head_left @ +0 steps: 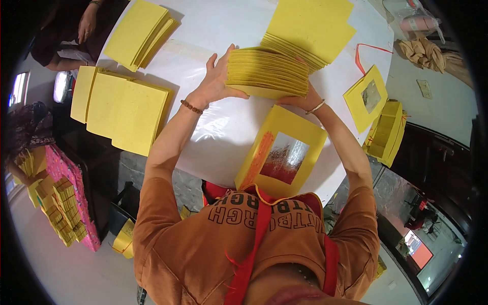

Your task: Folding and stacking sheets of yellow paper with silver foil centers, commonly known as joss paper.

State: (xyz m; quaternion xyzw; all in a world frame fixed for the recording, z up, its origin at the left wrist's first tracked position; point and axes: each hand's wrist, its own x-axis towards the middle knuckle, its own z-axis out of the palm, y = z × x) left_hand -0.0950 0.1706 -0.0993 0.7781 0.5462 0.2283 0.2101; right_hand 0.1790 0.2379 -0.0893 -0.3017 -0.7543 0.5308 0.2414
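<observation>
Between my two hands is a thick stack of folded yellow paper bags (pixel 267 71), its many layered edges facing me. My left hand (pixel 216 84) clasps the stack's left end, thumb along the near side. The right end is gripped by my right hand (pixel 305 99), some of its fingers hidden behind the stack. Just beyond it, a pile of yellow sheets or flat bags (pixel 310 30) lies fanned out. Closer to me, a flat yellow piece with a clear window (pixel 284 157) and an orange strip along one side rests at the table's near edge.
Two piles of flat yellow pieces, a far one (pixel 134 35) and a nearer one (pixel 127 109), lie on the white table (pixel 203 30) at left. A windowed yellow bag (pixel 368 96) with red cord is at right. Another person's hand (pixel 87 25) shows at upper left.
</observation>
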